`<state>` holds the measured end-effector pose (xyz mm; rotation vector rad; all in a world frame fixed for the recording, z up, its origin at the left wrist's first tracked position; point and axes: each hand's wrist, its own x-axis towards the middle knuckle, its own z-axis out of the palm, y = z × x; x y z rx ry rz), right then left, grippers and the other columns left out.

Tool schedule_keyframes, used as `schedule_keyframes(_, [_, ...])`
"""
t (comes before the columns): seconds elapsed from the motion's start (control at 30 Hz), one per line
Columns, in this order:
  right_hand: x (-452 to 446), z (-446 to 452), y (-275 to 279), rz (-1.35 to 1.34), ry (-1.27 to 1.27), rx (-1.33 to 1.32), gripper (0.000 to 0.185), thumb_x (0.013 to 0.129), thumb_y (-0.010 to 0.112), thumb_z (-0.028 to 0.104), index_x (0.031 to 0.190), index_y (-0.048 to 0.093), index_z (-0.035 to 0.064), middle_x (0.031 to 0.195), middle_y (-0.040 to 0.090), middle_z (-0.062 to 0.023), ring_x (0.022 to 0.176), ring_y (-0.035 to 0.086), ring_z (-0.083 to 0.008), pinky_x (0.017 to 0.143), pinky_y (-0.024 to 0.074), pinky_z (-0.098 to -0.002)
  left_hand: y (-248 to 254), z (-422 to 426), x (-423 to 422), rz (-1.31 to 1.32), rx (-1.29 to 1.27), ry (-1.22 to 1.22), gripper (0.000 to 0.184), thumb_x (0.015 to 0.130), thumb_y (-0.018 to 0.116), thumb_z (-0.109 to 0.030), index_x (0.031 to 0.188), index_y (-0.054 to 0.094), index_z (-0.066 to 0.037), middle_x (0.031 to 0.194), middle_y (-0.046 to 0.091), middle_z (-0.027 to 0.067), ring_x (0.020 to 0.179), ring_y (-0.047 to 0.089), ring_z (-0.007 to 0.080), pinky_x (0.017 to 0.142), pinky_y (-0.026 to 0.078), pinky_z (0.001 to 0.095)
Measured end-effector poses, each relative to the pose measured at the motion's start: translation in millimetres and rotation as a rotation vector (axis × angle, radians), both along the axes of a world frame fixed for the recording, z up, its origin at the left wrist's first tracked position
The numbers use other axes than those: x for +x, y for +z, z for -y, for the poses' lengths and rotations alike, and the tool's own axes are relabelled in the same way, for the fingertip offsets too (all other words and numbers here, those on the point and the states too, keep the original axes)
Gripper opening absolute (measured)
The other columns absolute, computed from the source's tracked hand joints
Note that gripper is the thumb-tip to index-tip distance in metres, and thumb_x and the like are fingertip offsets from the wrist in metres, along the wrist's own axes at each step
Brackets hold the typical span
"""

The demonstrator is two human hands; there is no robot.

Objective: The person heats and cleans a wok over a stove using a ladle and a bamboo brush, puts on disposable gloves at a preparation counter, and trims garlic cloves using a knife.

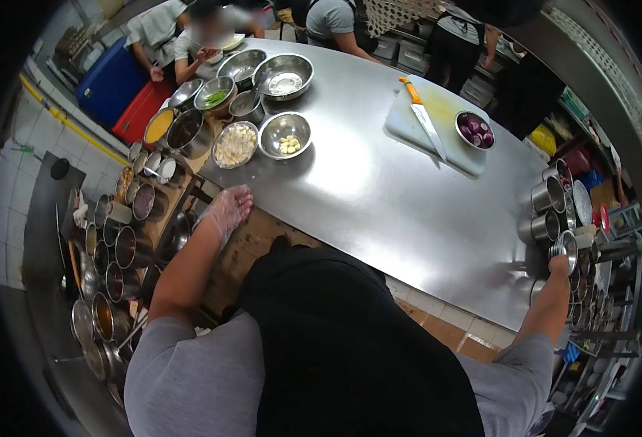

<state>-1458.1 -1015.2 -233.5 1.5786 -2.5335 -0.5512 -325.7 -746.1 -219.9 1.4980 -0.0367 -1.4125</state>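
Observation:
My left hand [228,208], in a clear plastic glove, hangs by the near left edge of the steel table [335,175]. Its fingers are loosely curled and apart from any object. The closest things to it are a bowl of pale chopped pieces [235,146] and a steel bowl [284,151] with peeled garlic cloves [290,144]. Far to the right, my right hand [558,264] grips the rim of stacked metal bowls [569,249] at the table's end; its fingers are partly hidden.
A knife [427,125] with an orange handle lies on a white cutting board [401,120], beside a bowl of purple onions [475,132]. Steel bowls [283,76] stand at the back left. Pots [135,247] line the left side. Several people work beyond the table.

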Motion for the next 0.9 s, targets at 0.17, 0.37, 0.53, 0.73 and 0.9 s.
schedule_keyframes(0.17, [19.0,12.7,18.7,-0.074,0.111,0.173,0.022,0.094,0.062,0.011,0.104,0.075,-0.004,0.109,0.075,-0.0263,0.105,0.073,-0.0429,0.088,0.0595,-0.0492,21.5,4.8,-32.1,-0.077,-0.038,0.092,0.022,0.099,0.07,-0.031,0.1,0.068,-0.009,0.094,0.069,0.0049,0.082,0.069,0.0194,0.075,0.061,0.0356])
schedule_keyframes(0.37, [60.3,2.1,45.2,0.179,-0.001,-0.339,0.02,0.091,0.062,0.008,0.101,0.074,-0.0055,0.108,0.073,-0.0318,0.106,0.07,-0.0481,0.089,0.0563,-0.055,8.9,6.5,-30.5,-0.106,-0.015,0.09,0.028,0.098,0.067,-0.031,0.11,0.063,-0.007,0.105,0.064,0.009,0.094,0.066,0.0217,0.084,0.059,0.0383])
schedule_keyframes(0.53, [71.0,23.8,87.8,0.253,-0.148,-0.535,0.034,0.094,0.059,0.022,0.108,0.074,-0.0054,0.114,0.073,-0.0298,0.113,0.068,-0.0476,0.097,0.0531,-0.056,5.3,17.1,-7.8,-0.162,-0.07,0.172,0.024,0.099,0.069,-0.032,0.099,0.067,-0.008,0.096,0.069,0.0078,0.087,0.07,0.0243,0.081,0.062,0.0423])
schedule_keyframes(0.73, [84.2,56.6,153.9,0.36,-0.452,-1.073,0.058,0.097,0.065,0.049,0.119,0.074,-0.0031,0.119,0.075,-0.0238,0.114,0.069,-0.0433,0.096,0.0535,-0.0507,19.7,40.1,11.9,-0.189,-0.179,0.382,0.028,0.101,0.065,-0.03,0.107,0.057,-0.003,0.096,0.066,0.0126,0.082,0.069,0.0252,0.078,0.061,0.0424])
schedule_keyframes(0.9, [343.9,-21.1,189.9,0.715,0.26,-0.851,0.033,0.1,0.073,0.029,0.11,0.076,-0.0019,0.106,0.078,-0.0122,0.092,0.073,-0.024,0.084,0.0549,-0.0362,-24.7,66.9,67.0,-0.197,-0.17,0.604,0.02,0.101,0.06,-0.02,0.106,0.057,-0.001,0.098,0.066,0.0141,0.079,0.068,0.0252,0.075,0.061,0.0401])
